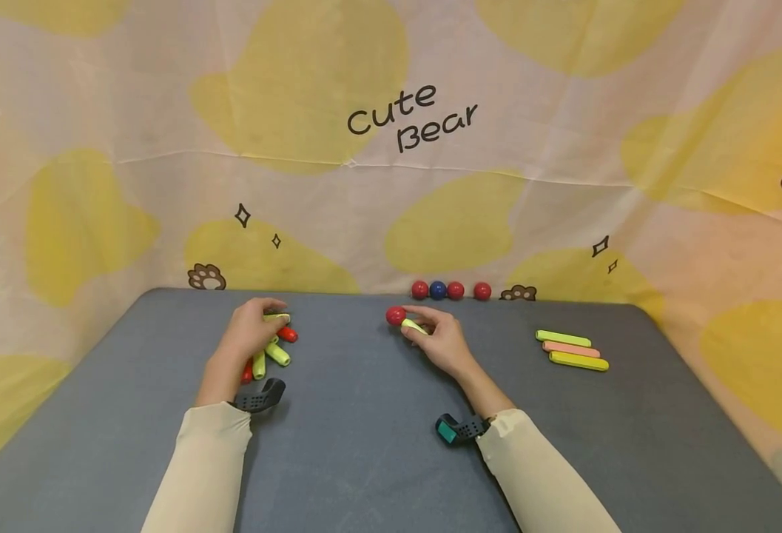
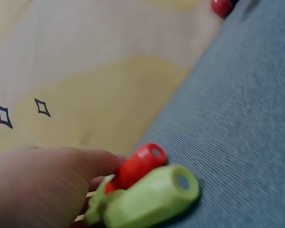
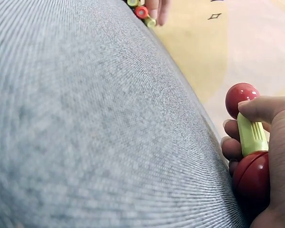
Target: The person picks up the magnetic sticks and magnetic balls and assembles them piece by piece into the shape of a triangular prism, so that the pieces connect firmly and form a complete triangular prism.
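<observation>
At the left of the table, my left hand (image 1: 254, 329) has thumb and fingers around a light green stick (image 1: 276, 317) at the top of a small pile. Beneath and beside it lie a red stick (image 1: 288, 334) and more short green sticks (image 1: 277, 353). Grey round ends show on a green stick (image 2: 152, 199) and a red stick (image 2: 142, 164) in the left wrist view. My right hand (image 1: 445, 342) pinches another light green stick (image 3: 252, 135) over the table's far middle. One red ball (image 3: 242, 99) sits at its tip; a second red ball (image 3: 251, 175) meets its other end.
Along the table's back edge stand a blue ball (image 1: 438, 290) and several red balls (image 1: 456, 290). Longer sticks in green (image 1: 564, 338), pink (image 1: 572, 349) and yellow (image 1: 579, 361) lie side by side at the right. A printed cloth (image 1: 337, 222) hangs behind the table.
</observation>
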Demonstrator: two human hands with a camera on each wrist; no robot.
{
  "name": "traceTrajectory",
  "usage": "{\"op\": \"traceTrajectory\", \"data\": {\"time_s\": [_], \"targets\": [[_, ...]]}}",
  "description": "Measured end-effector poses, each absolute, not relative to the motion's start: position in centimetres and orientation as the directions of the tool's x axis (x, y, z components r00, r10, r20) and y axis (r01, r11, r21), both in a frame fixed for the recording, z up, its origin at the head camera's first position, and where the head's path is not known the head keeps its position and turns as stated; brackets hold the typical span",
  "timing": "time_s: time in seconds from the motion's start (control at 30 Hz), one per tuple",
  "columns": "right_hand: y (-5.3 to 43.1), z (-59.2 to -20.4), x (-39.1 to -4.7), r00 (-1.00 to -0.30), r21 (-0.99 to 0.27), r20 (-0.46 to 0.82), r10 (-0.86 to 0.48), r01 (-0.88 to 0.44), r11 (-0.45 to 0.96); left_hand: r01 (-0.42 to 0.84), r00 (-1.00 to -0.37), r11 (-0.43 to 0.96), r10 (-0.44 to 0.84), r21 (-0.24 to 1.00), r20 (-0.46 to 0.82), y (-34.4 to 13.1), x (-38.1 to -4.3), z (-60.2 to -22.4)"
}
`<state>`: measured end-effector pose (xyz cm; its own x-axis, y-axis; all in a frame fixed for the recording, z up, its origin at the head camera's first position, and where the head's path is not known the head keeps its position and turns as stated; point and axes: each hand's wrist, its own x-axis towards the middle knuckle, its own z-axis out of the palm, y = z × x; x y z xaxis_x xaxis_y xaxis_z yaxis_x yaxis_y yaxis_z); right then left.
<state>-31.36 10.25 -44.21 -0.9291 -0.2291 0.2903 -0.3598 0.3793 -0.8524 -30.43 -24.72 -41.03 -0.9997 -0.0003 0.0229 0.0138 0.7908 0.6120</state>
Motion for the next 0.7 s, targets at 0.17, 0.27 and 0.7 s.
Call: {"op": "traceTrajectory", "data": {"time_s": [0.17, 0.27, 0.7], "targets": [[10.3, -44.1, -31.4, -0.929, -0.849, 0.292, -0.228, -0.362, 0.386, -0.017, -1.000, 0.805, -0.026, 0.593, 0.008, -24.9, -30.8, -41.6], [10.2, -44.2, -31.3, -0.931, -0.849, 0.286, -0.224, -0.355, 0.391, -0.017, -0.999, 0.806, -0.033, 0.592, 0.016, -24.9, -31.0, -41.7], [10.2, -44.1, -31.4, -0.932, -0.854, 0.278, -0.232, -0.350, 0.385, 0.085, -0.970, 0.782, -0.078, 0.617, 0.231, -23.2, -31.9, -41.2]]}}
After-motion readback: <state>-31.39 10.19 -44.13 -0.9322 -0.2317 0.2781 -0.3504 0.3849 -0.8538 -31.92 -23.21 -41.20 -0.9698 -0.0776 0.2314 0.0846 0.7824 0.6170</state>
